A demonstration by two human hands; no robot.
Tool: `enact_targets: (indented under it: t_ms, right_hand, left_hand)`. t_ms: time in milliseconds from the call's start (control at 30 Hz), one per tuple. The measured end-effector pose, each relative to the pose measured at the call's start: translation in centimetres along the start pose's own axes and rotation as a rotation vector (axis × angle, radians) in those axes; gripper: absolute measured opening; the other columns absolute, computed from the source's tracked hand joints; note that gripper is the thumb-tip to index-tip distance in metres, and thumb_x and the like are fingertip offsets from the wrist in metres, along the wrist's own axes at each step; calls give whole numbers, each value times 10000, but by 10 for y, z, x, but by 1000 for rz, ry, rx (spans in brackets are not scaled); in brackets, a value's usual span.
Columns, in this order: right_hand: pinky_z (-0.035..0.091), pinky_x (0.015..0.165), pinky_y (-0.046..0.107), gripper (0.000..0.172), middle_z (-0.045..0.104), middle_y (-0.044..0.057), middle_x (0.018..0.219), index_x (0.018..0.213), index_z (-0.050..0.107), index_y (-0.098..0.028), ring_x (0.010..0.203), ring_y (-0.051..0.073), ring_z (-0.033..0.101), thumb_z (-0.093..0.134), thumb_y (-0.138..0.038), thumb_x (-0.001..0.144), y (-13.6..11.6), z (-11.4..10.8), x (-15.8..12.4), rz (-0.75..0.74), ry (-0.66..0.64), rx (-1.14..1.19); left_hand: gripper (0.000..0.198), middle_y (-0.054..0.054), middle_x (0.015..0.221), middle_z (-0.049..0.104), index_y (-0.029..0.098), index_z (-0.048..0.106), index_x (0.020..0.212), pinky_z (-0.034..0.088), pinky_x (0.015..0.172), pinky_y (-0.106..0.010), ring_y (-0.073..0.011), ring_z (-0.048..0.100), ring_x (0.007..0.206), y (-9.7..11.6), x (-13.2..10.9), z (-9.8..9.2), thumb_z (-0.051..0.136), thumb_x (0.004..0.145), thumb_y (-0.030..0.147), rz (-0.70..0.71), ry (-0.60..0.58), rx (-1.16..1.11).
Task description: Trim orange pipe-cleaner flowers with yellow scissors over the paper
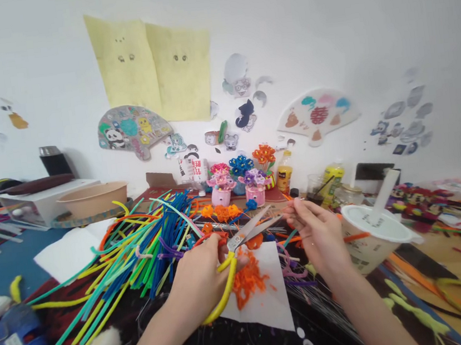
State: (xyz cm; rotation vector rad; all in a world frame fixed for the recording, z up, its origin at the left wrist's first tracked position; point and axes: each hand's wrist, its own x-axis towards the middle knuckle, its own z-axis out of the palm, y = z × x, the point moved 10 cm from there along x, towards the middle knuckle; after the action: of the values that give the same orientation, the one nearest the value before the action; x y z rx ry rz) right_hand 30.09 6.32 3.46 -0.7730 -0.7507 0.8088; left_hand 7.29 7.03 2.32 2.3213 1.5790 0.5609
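My left hand [195, 280] is closed around the handles of a pair of scissors [248, 233]. One handle loop is yellow, and the parted blades point right toward my other hand. Fingers and thumb of my right hand [315, 229] are pinched together just beyond the blade tips. A thin orange bit shows at those fingertips, too small to name. Below the scissors, orange fuzzy clippings [250, 279] lie on a white sheet of paper [278, 306]. Orange fuzzy flowers [221, 213] sit behind the blades.
Left of my hands spreads a pile of coloured pipe cleaners [152, 255]. A blue glue gun [14, 344] stands at the left edge. Small potted fuzzy flowers [255, 192] line the back by the wall. A white lidded tub [367, 239] stands close to my right forearm.
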Motion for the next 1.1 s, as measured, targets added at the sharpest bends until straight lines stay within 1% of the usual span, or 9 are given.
enact_targets:
  t_ms: [100,300,567,800,967,1100]
  right_hand:
    - [538,562,233,178,687,28,662,696,709,-159,579,130,638,796,-302,636,0,0,0,-2,-2,3]
    - [549,551,230,196,688,34,654,703,712,-156,579,135,643,807,-308,622,-1,-1,0,-17,2,7]
    - [538,560,191,226,689,19,640,680,709,-143,565,105,633,831,-310,588,-1,1,1,-13,-7,50]
    - [524,555,183,206,689,21,649,669,704,-135,567,100,634,822,-289,601,-1,1,0,-2,-3,47]
    - [523,555,181,219,690,21,643,689,708,-137,579,104,637,821,-306,609,-2,2,0,-17,-16,37]
    - [525,555,191,207,693,24,657,696,711,-139,572,107,632,813,-301,619,-3,0,1,-46,-19,19]
  left_hand:
    - [328,-33,750,644,228,431,757,292,539,-263,-235,610,661,0,0,0,455,796,553,1,-6,0]
    - [307,-27,737,631,230,419,758,275,532,-257,-221,599,641,-1,0,3,421,817,531,-3,-24,23]
    - [241,0,717,575,239,385,772,294,540,-259,-187,545,613,2,-2,7,424,809,474,7,-71,-32]
    - [308,14,693,545,240,360,861,296,536,-262,-187,529,601,1,-4,9,366,826,546,23,-75,-89]
    - [274,24,686,528,247,347,806,280,534,-259,-173,504,579,0,-3,7,405,814,514,-11,-67,-79]
    - [279,16,701,523,245,333,759,280,531,-255,-165,497,579,1,-3,8,397,815,511,-1,-86,-85]
